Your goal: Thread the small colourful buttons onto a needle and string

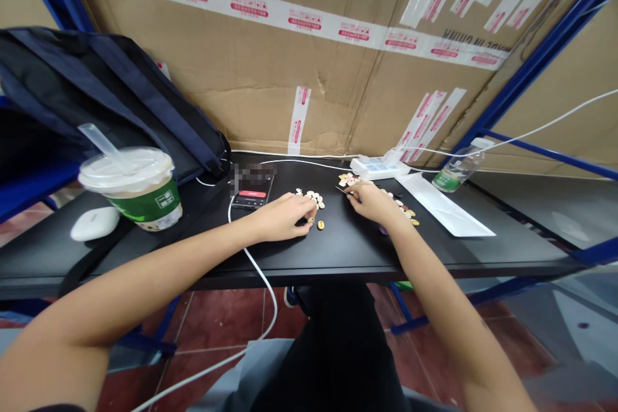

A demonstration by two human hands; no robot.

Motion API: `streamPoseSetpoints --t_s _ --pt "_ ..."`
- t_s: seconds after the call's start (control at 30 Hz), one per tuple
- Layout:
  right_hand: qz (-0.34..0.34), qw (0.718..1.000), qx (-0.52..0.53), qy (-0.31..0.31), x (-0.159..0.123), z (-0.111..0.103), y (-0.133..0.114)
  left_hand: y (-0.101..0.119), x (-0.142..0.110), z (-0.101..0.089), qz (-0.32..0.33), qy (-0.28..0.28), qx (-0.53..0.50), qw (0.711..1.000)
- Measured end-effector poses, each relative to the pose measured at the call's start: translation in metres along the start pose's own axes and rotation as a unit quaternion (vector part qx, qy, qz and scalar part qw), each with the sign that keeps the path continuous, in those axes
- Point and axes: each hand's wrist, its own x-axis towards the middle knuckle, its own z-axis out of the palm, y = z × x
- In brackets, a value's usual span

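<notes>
Small light-coloured beads or buttons (313, 197) lie scattered on a black desk (338, 251). My left hand (284, 215) rests on the desk with its fingers curled and pinched by these pieces, one yellow piece (320, 224) just right of it. My right hand (369, 198) is closed on a thin dark tool (342, 190) that points left toward another cluster of pieces (346, 177). More pieces (408, 212) lie to the right of my right wrist.
A phone (251, 193) with a white cable lies behind my left hand. A lidded drink cup (132, 190) and a white mouse (94, 223) stand at the left, below a dark bag (96, 90). A power strip (379, 167), white packet (444, 206) and bottle (458, 170) sit right. Cardboard (290, 45) stands behind.
</notes>
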Motion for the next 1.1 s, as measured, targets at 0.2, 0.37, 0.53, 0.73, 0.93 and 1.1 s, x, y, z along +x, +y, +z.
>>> streamPoseSetpoints --t_s 0.2,0.37,0.53,0.73,0.93,1.1 --pt "-0.055 0.996 0.044 0.057 -0.007 -0.015 -0.014 0.0 -0.001 0.0 0.023 -0.003 -0.039 0.999" --pt "-0.167 0.965 0.19 -0.067 -0.01 -0.023 -0.039 0.0 -0.001 0.0 0.015 0.003 -0.04 0.999" --pt "-0.205 0.945 0.237 -0.096 -0.012 -0.018 -0.053 0.0 -0.002 0.0 0.009 0.015 -0.043 0.999" --pt "-0.198 0.92 0.319 -0.109 -0.007 -0.016 -0.054 -0.002 0.001 0.002 -0.03 0.054 -0.116 0.991" --pt "-0.154 0.893 0.414 -0.081 0.029 -0.018 -0.043 -0.011 0.006 0.002 -0.162 0.136 -0.232 0.949" --pt "-0.11 0.861 0.492 -0.067 0.041 -0.009 -0.044 -0.02 0.007 0.003 -0.195 0.153 -0.255 0.935"
